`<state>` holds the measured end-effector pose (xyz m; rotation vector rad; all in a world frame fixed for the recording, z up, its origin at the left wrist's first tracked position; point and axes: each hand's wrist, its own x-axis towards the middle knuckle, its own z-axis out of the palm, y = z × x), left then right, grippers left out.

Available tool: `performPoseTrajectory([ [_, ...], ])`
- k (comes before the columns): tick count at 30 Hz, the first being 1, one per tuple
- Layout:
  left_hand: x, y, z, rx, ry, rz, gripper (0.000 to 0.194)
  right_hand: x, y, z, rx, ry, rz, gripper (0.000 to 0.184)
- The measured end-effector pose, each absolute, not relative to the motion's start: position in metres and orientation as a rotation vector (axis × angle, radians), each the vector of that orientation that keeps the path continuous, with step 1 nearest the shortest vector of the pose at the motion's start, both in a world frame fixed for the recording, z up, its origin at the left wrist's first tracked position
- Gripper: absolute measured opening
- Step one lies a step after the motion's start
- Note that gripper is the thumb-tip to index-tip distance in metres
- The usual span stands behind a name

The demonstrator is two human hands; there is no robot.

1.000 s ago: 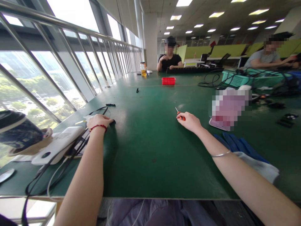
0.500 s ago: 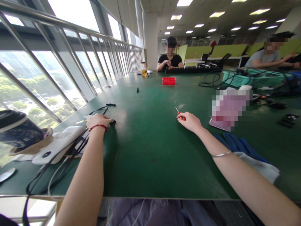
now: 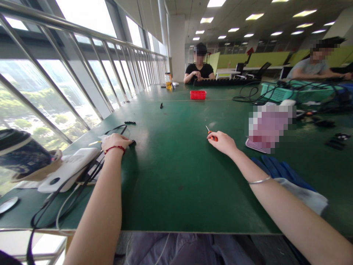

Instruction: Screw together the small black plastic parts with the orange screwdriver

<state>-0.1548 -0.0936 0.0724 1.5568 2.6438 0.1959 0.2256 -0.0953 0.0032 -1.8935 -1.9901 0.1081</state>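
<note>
My right hand rests on the green table with its fingers closed round a small orange-handled screwdriver, whose metal tip points up and away. My left hand, with a red string at the wrist, lies curled on the table at the left. Its fingers cover a small black piece joined to a black cable; how far they grip it is hidden.
A white device, cables and a dark cup sit at the left edge by the railing. A pink phone and blue gloves lie to the right. A red tray and two seated people are farther off.
</note>
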Motion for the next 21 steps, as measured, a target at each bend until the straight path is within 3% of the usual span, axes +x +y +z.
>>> performPoseTrajectory([
  [21,-0.1514,-0.0956,0.0722,1.610,2.616,0.207,0.039,0.2258,-0.0959,0.0035,-1.865,-1.994,0.097,0.026],
])
